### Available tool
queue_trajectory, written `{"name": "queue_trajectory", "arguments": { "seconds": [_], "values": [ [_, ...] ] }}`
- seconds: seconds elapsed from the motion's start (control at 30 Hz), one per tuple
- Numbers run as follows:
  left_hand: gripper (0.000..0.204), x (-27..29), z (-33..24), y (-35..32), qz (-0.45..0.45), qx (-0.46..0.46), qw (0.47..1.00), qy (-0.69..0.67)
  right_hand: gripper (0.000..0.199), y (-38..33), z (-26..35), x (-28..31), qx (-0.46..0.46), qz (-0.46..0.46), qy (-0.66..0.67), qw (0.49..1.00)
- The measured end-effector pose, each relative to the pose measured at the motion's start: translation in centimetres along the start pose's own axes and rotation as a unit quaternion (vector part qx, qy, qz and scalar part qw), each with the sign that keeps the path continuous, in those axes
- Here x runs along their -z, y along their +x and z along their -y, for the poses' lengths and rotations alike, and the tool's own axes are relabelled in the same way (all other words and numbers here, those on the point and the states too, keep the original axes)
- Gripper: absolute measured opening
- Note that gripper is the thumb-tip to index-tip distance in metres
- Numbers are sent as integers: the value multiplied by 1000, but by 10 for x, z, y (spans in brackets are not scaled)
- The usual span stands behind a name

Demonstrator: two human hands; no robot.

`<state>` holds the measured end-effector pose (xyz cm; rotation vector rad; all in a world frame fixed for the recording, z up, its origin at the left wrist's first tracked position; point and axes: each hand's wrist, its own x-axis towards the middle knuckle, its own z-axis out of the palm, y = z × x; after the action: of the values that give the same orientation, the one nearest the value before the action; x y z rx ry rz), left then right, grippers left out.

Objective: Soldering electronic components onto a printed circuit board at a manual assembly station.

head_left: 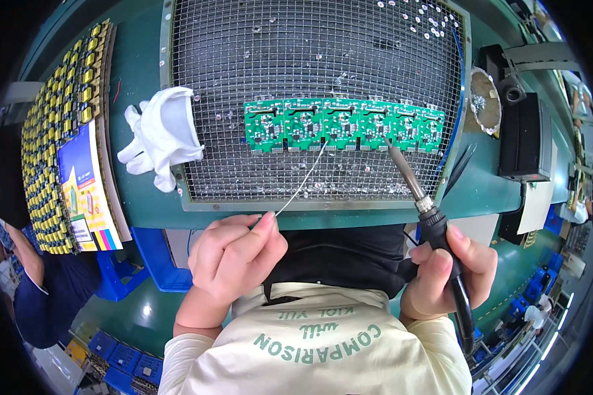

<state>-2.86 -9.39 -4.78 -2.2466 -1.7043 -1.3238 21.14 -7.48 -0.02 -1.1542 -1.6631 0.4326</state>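
A row of several joined green circuit boards (341, 125) lies on a wire mesh (277, 59) in front of me. My left hand (238, 253) is closed in a pinch on a thin length of solder wire (301, 183), whose far end reaches the lower edge of the boards near the row's middle. In my right hand (451, 270) is a soldering iron (432, 220), held by its dark handle. Its tip points up and left to the lower edge of the fourth board from the left; whether it touches cannot be made out.
Left of the mesh lies a white glove (163, 138). Farther left stands a tray of many yellow-topped parts (59, 85) with a colourful printed sheet (89, 191). At right are a round metal dish (484, 99) and a black box (527, 138). Another person's arm (28, 253) shows at far left.
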Motion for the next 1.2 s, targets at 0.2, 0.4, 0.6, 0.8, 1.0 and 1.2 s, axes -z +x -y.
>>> {"name": "queue_trajectory", "arguments": {
  "seconds": [0.2,0.4,0.6,0.8,1.0,1.2],
  "values": [
    [29,2,7,-5,-25,13,1000,6,25,-1,9,-6,-59,-27,18,998],
    [29,7,10,-6,-35,24,999,11,28,-3,7,-3,-95,-24,41,994],
    [29,7,9,-2,-23,5,1000,9,27,-2,13,-14,-108,-12,47,993],
    [27,5,14,-4,-36,12,999,1,28,0,17,-20,-103,-3,32,994],
    [24,10,15,-6,-29,30,999,12,28,1,13,-19,-86,7,30,996],
    [24,16,20,-10,-39,33,999,15,26,1,15,-23,-85,-8,31,996]
  ]
}}
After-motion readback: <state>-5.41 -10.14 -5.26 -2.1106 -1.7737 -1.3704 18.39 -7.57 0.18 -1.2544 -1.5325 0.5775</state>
